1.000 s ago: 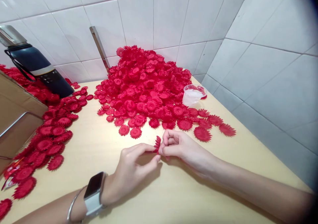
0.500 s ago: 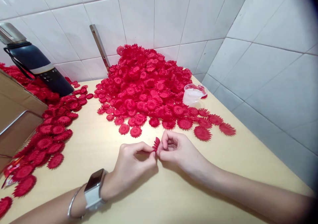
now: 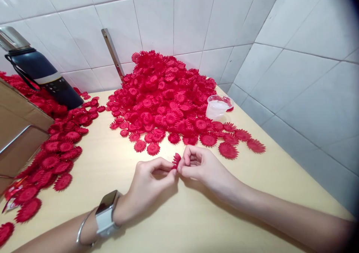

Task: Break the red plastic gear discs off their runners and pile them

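Note:
A small red fringed flower piece (image 3: 176, 159) is pinched upright between my two hands, just in front of the large pile. My left hand (image 3: 153, 180), with a watch and a bangle on its wrist, grips the piece's left side between thumb and forefinger. On the other side my right hand (image 3: 200, 165) pinches its edge with thumb and forefinger, the other fingers curled in. Its lower part is hidden by the fingertips. Behind the hands rises a heap of similar red flower pieces (image 3: 165, 92), with several loose ones along its front edge.
A clear plastic cup (image 3: 218, 107) stands at the heap's right. At left are a dark blue flask (image 3: 46, 71), a cardboard box (image 3: 22, 122) and more red flower pieces (image 3: 63, 144). A metal strip (image 3: 112, 53) leans on the tiled wall (image 3: 157, 21). The pale table (image 3: 134, 223) lies beneath.
My hands stay almost in place, still on the flower piece; its visible petals look slightly turned and more spread. The surroundings are unchanged.

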{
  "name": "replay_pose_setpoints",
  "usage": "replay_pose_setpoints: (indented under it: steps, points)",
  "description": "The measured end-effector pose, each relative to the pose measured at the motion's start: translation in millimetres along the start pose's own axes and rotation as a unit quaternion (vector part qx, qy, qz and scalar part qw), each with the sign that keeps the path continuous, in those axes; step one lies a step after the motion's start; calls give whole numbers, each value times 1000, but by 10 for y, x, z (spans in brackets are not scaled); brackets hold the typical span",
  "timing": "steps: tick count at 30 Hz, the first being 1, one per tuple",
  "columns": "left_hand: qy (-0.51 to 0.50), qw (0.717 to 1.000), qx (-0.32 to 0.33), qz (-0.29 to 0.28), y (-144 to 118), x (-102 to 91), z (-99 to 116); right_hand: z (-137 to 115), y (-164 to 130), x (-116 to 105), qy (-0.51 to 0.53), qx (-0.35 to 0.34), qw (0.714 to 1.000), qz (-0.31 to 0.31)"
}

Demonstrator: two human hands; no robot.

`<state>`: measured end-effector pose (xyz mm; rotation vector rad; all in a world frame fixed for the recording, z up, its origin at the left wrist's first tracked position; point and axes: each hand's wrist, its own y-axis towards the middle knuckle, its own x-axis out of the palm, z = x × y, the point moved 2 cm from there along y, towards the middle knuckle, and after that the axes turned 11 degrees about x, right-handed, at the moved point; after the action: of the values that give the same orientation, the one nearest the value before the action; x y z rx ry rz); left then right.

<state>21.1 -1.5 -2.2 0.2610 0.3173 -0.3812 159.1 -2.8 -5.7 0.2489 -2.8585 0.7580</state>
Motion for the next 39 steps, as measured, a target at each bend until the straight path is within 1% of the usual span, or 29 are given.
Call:
replay_pose_setpoints:
  steps: [6, 11, 15, 22, 29, 34, 39]
  points:
    - [-26, 999, -21, 0, 24, -12, -3, 9, 26, -21, -6, -11, 1000, 5]
    - [-43, 998, -34, -8, 33, -2, -13, -25, 26, -26, 6, 17, 1000, -2]
    - [-34, 999, -22, -16, 18, 3, -9, -34, 19, -24, 7, 33, 999, -4]
    - [15, 1000, 11, -21, -10, 3, 7, 23, 47, -36, 9, 12, 1000, -26]
    - [-10, 1000, 5, -4, 5, 3, 3, -28, 22, -28, 6, 32, 999, -24]
    - [-45, 999, 2, -8, 4, 5, 4, -15, 31, -14, 10, 7, 999, -37]
    - [-80, 996, -44, 15, 17, -2, -10, 12, 37, -14, -3, -28, 998, -51]
